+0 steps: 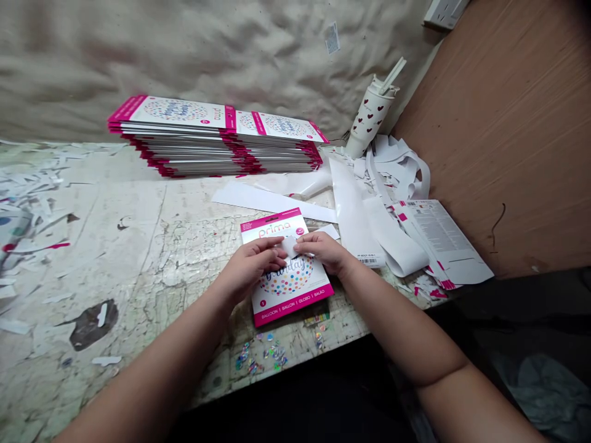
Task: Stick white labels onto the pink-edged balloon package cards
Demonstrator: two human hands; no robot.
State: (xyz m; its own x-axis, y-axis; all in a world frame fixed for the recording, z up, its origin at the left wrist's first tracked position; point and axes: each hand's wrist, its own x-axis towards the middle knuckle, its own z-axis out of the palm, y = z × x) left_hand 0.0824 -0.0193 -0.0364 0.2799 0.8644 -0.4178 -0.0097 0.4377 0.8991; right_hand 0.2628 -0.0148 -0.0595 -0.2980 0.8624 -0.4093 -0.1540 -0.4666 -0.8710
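A pink-and-white balloon packet [289,301] printed "prima" and "birthday" lies at a slight slant on the table in front of me. Over its middle is a small white label-like piece [289,247]. My right hand [323,249] pinches the piece's right edge between thumb and finger. From the other side, my left hand [258,258] has its fingers closed on the left edge, with its lower fingers curled above the packet. Part of the packet's printing is hidden behind both hands.
Behind stands a long stack of similar packets [231,147]. Right of it are a heart-patterned tumbler [369,117], white label strips [353,209] and several loose printed cards [443,240]. Paper scraps [32,215] litter the left; shiny confetti [272,352] lies near the front edge.
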